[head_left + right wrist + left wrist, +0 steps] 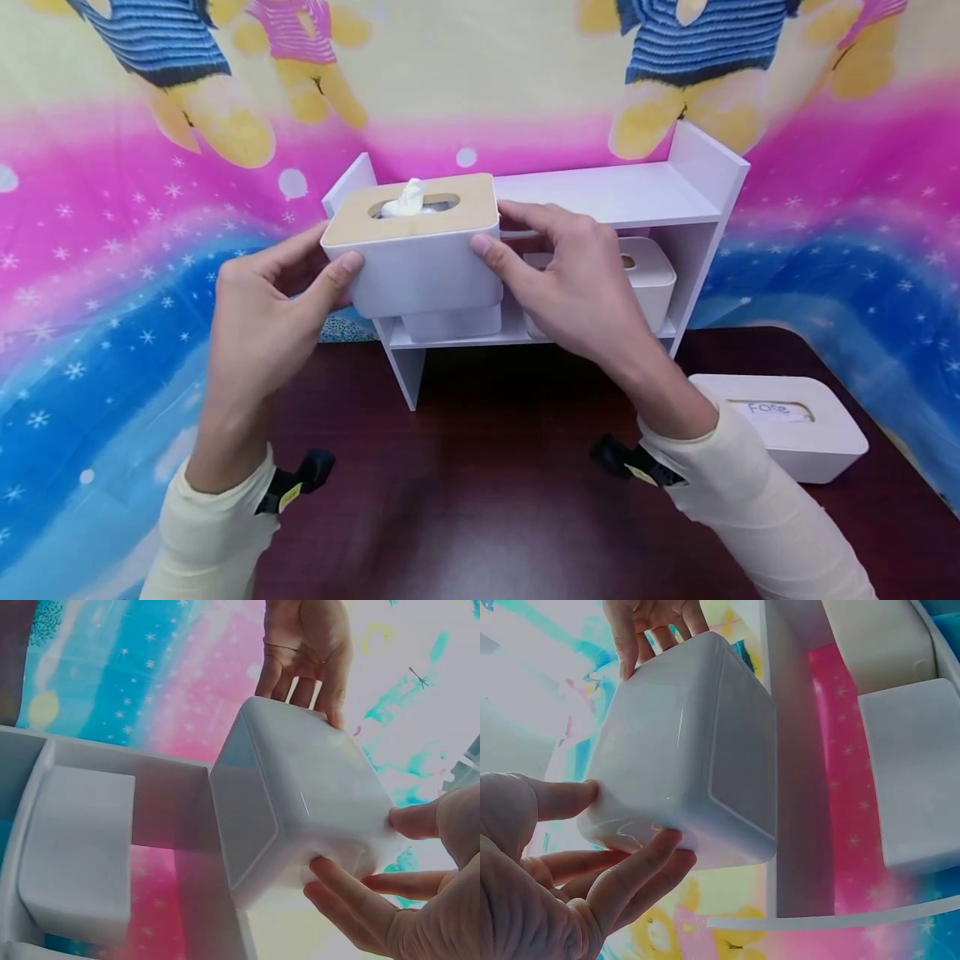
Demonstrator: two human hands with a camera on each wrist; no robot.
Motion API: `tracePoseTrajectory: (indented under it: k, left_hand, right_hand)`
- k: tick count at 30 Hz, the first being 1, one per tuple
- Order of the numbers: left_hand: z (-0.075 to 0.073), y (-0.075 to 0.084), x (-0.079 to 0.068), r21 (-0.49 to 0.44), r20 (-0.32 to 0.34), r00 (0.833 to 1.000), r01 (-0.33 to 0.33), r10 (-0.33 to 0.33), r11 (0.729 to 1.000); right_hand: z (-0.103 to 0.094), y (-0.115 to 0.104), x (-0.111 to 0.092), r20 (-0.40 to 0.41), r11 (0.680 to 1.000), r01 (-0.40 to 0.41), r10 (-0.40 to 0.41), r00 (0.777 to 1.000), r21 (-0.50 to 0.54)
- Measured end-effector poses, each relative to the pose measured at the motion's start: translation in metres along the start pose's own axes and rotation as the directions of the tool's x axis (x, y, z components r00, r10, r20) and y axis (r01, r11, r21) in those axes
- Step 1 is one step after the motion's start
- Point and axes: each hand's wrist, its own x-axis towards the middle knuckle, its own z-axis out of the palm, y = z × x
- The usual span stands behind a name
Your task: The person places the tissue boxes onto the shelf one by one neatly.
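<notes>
Between my two hands is a white tissue box with a wood-toned lid, a white tissue poking up through its oval slot. My left hand grips its left end, thumb on the front face and fingers behind. At the other end my right hand holds it the same way. The box is raised in front of the white shelf, about level with its top board. From below, both wrist views show the box's smooth underside, with the left hand and right hand at opposite ends.
On the shelf's lower board stand a white tissue box, partly behind my right hand, and a white container behind the held box. Another white box with a "Face" label lies on the dark table at right. A printed cloth hangs behind.
</notes>
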Motion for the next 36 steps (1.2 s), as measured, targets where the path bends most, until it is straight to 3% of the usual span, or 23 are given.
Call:
tracePoseTrajectory:
  k: [8, 13, 25, 31, 36]
  left_hand:
    - [-0.003, 0.015, 0.017, -0.055, -0.021, 0.998, 0.054, -0.055, 0.997]
    - [-0.002, 0.018, 0.034, -0.055, -0.008, 0.997, 0.071, -0.072, 0.996]
    - [0.014, 0.010, 0.086, -0.099, -0.001, 0.987, 0.161, -0.162, 0.982]
    - [0.021, 0.001, 0.098, -0.120, 0.009, 0.980, 0.201, -0.201, 0.972]
    - [0.026, 0.000, 0.102, -0.107, -0.020, 0.978, 0.204, -0.207, 0.973]
  right_hand:
    - [-0.007, -0.011, 0.015, -0.046, 0.999, 0.051, -0.051, 0.998, -0.016]
    - [-0.008, -0.013, 0.033, -0.042, 0.998, 0.060, -0.061, 0.997, -0.031]
    - [0.003, -0.004, 0.080, -0.037, 1.000, -0.009, 0.009, 0.999, 0.010]
    - [0.011, 0.007, 0.093, -0.035, 0.999, -0.035, 0.036, 0.999, 0.033]
    - [0.015, 0.009, 0.097, -0.034, 0.998, -0.058, 0.058, 0.998, 0.019]
